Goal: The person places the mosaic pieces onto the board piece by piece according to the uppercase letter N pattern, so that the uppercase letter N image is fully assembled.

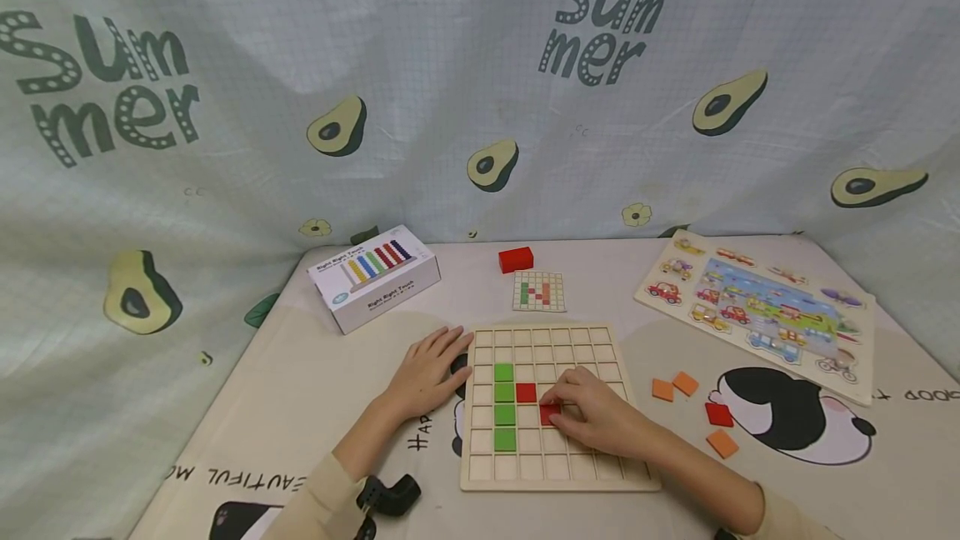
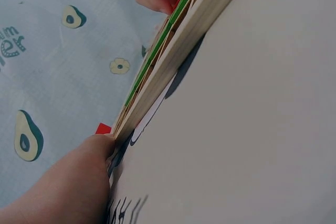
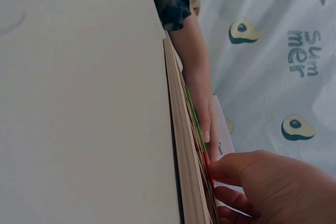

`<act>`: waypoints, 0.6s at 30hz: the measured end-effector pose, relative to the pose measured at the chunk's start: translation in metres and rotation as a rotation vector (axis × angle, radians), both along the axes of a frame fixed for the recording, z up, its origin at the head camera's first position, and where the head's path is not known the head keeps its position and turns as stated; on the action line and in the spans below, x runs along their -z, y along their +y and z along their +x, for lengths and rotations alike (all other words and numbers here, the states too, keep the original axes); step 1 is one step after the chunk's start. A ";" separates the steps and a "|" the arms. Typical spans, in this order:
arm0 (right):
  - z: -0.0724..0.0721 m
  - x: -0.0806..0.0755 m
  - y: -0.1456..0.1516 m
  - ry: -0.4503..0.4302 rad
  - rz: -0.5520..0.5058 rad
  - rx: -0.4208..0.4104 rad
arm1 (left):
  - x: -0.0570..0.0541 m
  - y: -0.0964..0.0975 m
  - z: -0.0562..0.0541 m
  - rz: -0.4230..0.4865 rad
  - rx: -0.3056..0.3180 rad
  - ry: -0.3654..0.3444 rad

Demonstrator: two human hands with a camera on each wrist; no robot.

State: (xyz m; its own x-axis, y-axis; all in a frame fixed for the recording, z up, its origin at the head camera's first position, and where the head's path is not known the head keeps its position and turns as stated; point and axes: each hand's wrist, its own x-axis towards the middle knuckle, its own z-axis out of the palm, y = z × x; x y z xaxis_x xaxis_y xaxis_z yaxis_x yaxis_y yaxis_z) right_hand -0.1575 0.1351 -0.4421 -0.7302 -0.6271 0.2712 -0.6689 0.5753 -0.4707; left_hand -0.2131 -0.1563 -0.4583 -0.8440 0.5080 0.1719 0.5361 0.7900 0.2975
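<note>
while the left hand (image 1: 426, 380) is resting with fingers extended at the left edge of the grid board (image 1: 555, 486), the right hand (image 1: 600, 417) is pinching a red tile (image 1: 548, 415) between its fingers at the grid board's middle.

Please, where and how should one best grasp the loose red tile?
Probably pinch the loose red tile by its left and right edges, from above: it lies thin and flat, and an orange tile sits close on its near side.

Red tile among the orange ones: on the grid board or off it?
Off: the red tile lies on the tablecloth, right of the board, near three orange tiles.
</note>
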 end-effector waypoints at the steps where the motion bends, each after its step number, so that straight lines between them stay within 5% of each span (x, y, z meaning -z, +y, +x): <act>1: 0.000 0.000 0.000 -0.001 0.002 0.001 | 0.000 0.000 0.000 0.000 0.001 0.001; 18: 0.000 -0.006 0.001 -0.002 -0.003 0.003 | 0.000 0.000 0.000 0.007 -0.002 0.001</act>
State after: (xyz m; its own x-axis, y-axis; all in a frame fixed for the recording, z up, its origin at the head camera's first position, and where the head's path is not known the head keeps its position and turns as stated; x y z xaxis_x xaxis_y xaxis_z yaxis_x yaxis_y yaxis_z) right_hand -0.1576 0.1358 -0.4364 -0.7325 -0.6241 0.2720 -0.6664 0.5756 -0.4738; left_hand -0.2127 -0.1564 -0.4587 -0.8449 0.5050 0.1765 0.5348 0.7889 0.3027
